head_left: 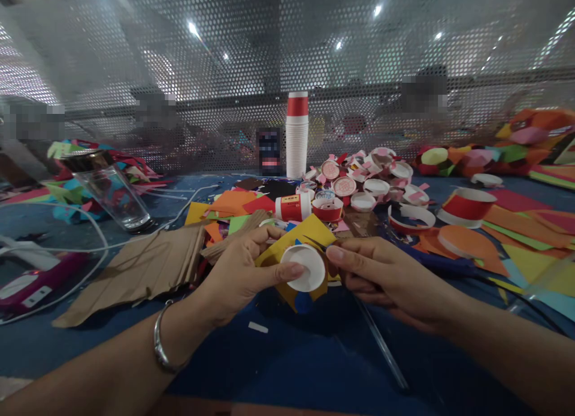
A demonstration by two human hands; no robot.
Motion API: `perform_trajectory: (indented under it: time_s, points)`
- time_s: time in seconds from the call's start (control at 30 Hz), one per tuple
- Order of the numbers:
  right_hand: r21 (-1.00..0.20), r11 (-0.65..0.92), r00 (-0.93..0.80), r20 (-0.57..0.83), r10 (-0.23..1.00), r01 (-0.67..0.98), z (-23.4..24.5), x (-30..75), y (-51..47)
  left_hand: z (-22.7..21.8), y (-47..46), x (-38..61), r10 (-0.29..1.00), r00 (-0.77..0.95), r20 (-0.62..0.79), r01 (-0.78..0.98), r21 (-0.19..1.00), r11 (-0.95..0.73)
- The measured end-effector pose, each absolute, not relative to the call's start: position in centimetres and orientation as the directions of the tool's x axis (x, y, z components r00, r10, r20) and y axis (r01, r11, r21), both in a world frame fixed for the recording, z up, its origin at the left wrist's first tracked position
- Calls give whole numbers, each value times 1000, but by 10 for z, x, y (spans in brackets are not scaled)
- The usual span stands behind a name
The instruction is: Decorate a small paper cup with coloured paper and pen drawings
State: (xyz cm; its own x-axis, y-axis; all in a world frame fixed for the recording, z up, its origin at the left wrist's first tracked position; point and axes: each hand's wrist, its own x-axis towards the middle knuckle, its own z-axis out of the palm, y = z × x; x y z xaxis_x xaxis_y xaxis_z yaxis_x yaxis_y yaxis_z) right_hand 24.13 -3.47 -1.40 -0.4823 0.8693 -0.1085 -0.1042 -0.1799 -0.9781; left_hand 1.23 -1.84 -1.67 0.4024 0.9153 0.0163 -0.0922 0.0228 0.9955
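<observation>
My left hand [245, 272] is closed on a piece of yellow paper [302, 235] with a white round paper-cup bottom [304, 267] pressed against it, thumb lying on the disc. My right hand [381, 272] is closed just right of the disc, fingers curled around something dark and thin that looks like scissors; a dark tip shows above the disc. A silver bangle [162, 344] sits on my left wrist. Both hands hover low over the blue table [287, 356].
Brown folded cardboard [144, 266] lies left of my hands, a tilted clear glass [114, 194] beyond it. A stack of red-and-white paper cups [297, 134] stands at the back. Cut cup bottoms and rims [372, 185] and coloured paper scraps [516, 230] cover the right. White cables [90, 224] run left.
</observation>
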Motion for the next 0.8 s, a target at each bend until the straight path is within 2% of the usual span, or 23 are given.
perform_trajectory:
  time_s: [0.3,0.4,0.53,0.63,0.8]
  points:
    - [-979,-175,-471,-106,876,-104,-15,243,-35,-13,-20,11,922,388,-10,-142,987,70]
    - [-980,-176,-471,-111,875,-96,-15,244,-35,-9,-21,8,905,410,-116,-145,971,191]
    - [-982,-164,-471,-102,876,-92,-13,244,-35,-6,-21,3,816,533,-225,-44,955,292]
    - [-983,-162,-464,-102,880,-90,-12,245,-33,-5,-20,2,823,527,-213,-18,965,261]
    - [-984,-157,-462,-103,881,-80,-12,246,-32,-4,-18,1,871,480,-102,-60,987,148]
